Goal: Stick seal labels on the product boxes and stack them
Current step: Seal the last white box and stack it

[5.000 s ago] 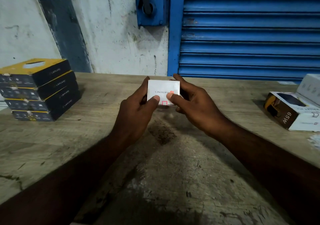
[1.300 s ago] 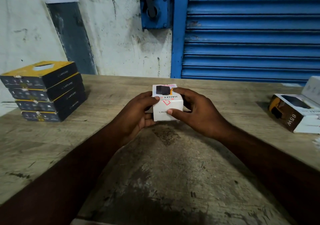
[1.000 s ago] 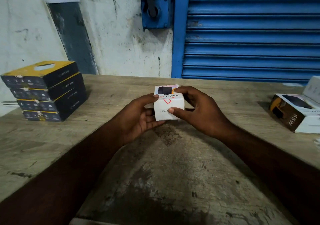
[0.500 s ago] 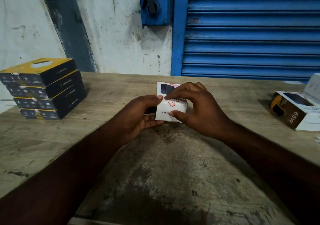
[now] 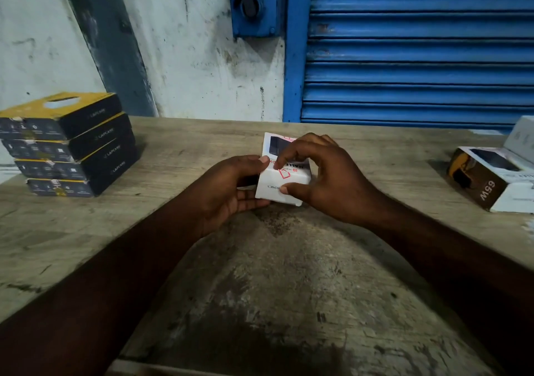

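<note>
Both hands are holding the white box (image 5: 281,183) over the table (image 5: 86,231), the left hand (image 5: 228,190) cupping its side and the right hand (image 5: 326,176) pinching its top.

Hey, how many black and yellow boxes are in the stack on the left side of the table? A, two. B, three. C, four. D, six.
C: the stack shows four boxes lying one atop another, the top one with a yellow upper face.
</note>
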A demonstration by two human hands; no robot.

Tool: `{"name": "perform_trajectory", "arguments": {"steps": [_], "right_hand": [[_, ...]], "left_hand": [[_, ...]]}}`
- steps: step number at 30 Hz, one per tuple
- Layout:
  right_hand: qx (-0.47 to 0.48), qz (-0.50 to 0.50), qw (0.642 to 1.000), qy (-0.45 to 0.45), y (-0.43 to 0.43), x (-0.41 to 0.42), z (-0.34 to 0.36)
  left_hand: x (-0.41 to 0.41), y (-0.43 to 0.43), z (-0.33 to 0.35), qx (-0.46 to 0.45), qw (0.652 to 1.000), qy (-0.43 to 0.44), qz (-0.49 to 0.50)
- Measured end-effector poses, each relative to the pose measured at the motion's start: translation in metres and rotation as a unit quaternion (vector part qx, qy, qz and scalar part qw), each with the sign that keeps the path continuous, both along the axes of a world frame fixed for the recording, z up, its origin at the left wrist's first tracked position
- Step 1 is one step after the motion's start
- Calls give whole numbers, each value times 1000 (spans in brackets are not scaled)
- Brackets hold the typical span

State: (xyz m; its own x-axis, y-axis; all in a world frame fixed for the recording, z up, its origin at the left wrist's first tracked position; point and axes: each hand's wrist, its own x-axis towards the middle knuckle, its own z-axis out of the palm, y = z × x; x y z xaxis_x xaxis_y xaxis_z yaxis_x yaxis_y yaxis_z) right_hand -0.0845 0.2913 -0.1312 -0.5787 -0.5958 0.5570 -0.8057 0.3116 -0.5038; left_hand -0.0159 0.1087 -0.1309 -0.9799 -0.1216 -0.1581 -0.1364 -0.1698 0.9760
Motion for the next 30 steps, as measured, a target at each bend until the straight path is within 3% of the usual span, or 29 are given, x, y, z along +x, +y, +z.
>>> {"name": "perform_trajectory", "arguments": {"steps": [30], "right_hand": [[-1,7,1000,5,0,-4,-2]], "left_hand": [[-3,0,-3,-32,999,8,-2]]}}
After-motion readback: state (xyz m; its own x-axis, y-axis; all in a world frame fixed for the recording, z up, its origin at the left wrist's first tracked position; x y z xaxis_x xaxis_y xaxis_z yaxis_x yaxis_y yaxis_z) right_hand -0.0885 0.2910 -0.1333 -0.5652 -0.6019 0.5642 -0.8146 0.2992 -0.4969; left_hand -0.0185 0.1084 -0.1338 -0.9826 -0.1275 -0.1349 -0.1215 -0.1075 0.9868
